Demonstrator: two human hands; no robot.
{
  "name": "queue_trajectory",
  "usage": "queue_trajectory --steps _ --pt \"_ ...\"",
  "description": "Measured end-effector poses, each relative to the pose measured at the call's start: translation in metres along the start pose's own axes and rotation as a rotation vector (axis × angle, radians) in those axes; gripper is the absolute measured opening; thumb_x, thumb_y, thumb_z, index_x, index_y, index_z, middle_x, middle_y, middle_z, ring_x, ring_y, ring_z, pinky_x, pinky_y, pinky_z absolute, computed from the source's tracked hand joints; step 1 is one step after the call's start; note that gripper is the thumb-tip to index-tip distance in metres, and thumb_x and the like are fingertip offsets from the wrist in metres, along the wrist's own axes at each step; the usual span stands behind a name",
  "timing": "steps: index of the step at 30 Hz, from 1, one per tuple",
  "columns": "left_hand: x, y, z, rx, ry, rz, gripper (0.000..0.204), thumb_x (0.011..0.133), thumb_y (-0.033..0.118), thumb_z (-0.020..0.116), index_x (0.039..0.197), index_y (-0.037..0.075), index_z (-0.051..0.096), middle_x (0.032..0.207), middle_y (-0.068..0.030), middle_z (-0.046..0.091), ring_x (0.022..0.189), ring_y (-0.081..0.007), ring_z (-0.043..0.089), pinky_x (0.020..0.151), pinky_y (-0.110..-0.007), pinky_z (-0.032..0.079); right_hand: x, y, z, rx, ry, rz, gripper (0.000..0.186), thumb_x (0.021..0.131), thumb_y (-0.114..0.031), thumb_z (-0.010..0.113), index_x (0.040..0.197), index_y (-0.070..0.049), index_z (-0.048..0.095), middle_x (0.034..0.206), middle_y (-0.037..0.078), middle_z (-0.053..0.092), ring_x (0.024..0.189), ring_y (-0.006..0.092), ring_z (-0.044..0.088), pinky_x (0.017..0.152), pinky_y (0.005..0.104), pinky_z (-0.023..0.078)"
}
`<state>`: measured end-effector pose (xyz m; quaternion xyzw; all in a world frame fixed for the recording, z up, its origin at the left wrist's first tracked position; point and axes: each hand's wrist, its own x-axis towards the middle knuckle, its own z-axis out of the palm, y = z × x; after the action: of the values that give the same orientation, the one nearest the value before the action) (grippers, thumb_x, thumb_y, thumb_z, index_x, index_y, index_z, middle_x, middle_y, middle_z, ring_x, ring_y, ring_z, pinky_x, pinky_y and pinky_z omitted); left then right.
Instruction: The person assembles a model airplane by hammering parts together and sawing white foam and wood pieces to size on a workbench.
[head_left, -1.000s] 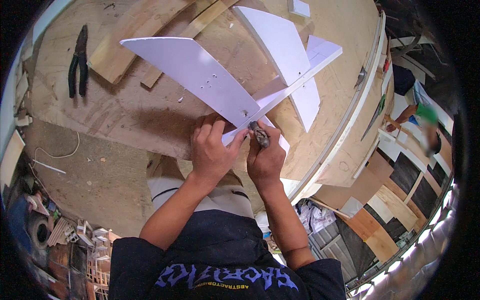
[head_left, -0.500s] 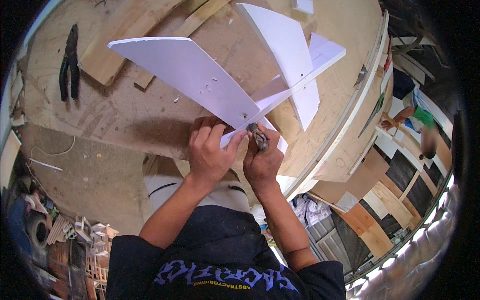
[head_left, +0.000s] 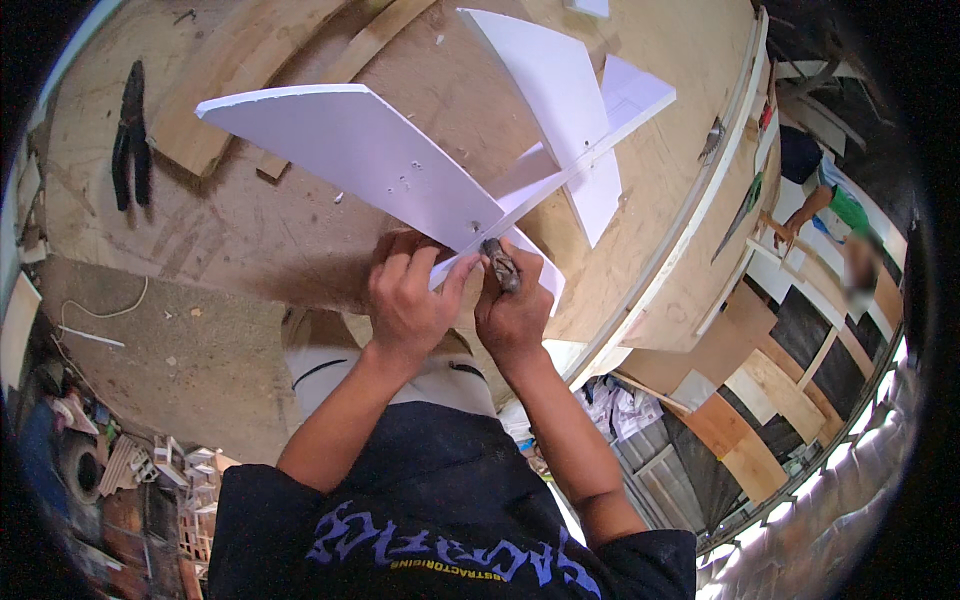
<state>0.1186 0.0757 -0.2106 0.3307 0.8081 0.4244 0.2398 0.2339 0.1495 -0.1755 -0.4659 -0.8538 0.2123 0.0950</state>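
A white assembly of thin boards lies over the workbench's near edge. Two curved-edged panels, the left panel [head_left: 350, 145] and the right panel [head_left: 545, 85], meet a long white strip [head_left: 545, 195]. Small holes dot the left panel. At the strip's near end, my left hand [head_left: 408, 300] is closed on the white board, thumb towards the joint. My right hand [head_left: 515, 315], right beside it, grips a short dark tool [head_left: 503, 268] with a rough, wrapped-looking surface. One end of that tool is at the joint; its kind and its lower part are hidden by my fingers.
Black-handled pliers [head_left: 131, 140] lie at the left of the workbench [head_left: 660, 320], beside thick wooden planks [head_left: 235, 80]. A small white block [head_left: 588, 6] sits at the far edge. At the right, another person's hand [head_left: 787, 232] is over some boards. Scrap wood [head_left: 205, 490] is piled lower left.
The assembly, both my hands and the bench have shifted slightly left and up in the picture together. My grip on the board and the dark tool looks the same.
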Motion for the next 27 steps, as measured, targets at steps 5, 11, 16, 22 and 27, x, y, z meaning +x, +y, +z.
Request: queue_trajectory --steps 5,11,16,22,27 --pt "0.002 0.002 -0.001 -0.031 -0.014 -0.024 0.038 0.081 0.036 0.086 0.086 0.002 0.068 0.074 -0.0209 0.063 0.068 -0.0432 0.064 0.062 -0.051 0.05 0.006 -0.008 -0.006 -0.062 -0.047 0.037 0.033 0.093 -0.013 0.071 0.122 -0.011 0.056 0.086 0.018 0.073 0.073 0.0389 0.072 0.059 0.0464 0.055" --pt "-0.001 0.003 -0.001 -0.04 -0.015 -0.03 0.039 0.085 0.036 0.083 0.091 0.001 0.068 0.075 -0.0242 0.064 0.071 -0.0464 0.063 0.064 -0.054 0.05 0.0 0.007 0.003 0.009 -0.007 0.002 0.029 0.094 -0.015 0.07 0.119 -0.012 0.055 0.085 0.018 0.073 0.074 0.0411 0.071 0.058 0.0491 0.053" --pt "-0.004 0.002 0.0 0.03 -0.051 -0.02 0.035 0.087 0.031 0.08 0.097 0.0 0.068 0.09 -0.022 0.065 0.079 -0.0432 0.066 0.068 -0.051 0.054 0.001 -0.003 -0.003 0.059 -0.023 0.1 0.028 0.096 -0.018 0.069 0.118 -0.008 0.054 0.084 0.021 0.072 0.075 0.0399 0.072 0.062 0.0468 0.054" --pt "-0.002 0.0 0.0 -0.001 -0.053 -0.013 0.036 0.088 0.032 0.079 0.101 0.001 0.066 0.093 -0.0231 0.063 0.083 -0.0458 0.063 0.074 -0.053 0.051 -0.017 -0.015 -0.009 0.427 0.103 0.508 0.028 0.104 -0.025 0.061 0.116 -0.001 0.055 0.086 0.011 0.07 0.069 0.0195 0.064 0.064 0.0356 0.052" --pt "-0.003 -0.002 0.001 -0.065 -0.076 -0.045 0.038 0.088 0.032 0.079 0.098 0.0 0.064 0.094 -0.0241 0.063 0.084 -0.0473 0.062 0.075 -0.054 0.05 -0.022 -0.031 -0.002 0.753 0.112 0.632 0.027 0.105 -0.026 0.062 0.113 -0.001 0.057 0.082 0.004 0.062 0.066 0.0109 0.055 0.062 0.0293 0.048"
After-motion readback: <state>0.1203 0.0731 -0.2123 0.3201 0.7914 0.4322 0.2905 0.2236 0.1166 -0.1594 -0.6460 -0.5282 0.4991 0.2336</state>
